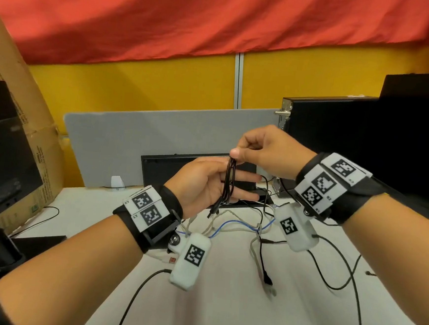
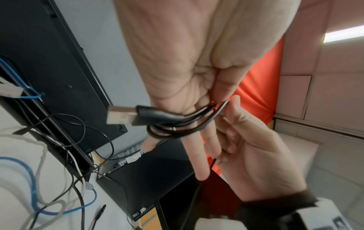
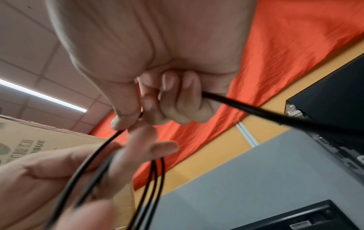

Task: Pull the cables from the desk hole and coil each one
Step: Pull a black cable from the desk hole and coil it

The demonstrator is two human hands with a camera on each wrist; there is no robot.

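A thin black cable (image 1: 228, 186) is looped several times around the straight fingers of my left hand (image 1: 206, 184), held above the white desk (image 1: 222, 311). Its USB plug (image 2: 122, 115) hangs off the palm side of the left hand (image 2: 173, 62). My right hand (image 1: 265, 151) pinches the same cable at the top of the loops between thumb and forefinger. In the right wrist view, the cable (image 3: 246, 107) runs out of the curled right hand (image 3: 157, 54) toward the desk. The desk hole (image 1: 256, 201) lies just behind the hands, with several cables coming out of it.
A blue cable (image 1: 229, 223), pale grey cables (image 1: 255, 245) and black cables (image 1: 328, 274) lie tangled on the desk. A cardboard box (image 1: 19, 121) stands at the left, a black computer case (image 1: 351, 137) at the right, and a grey partition (image 1: 145, 144) behind.
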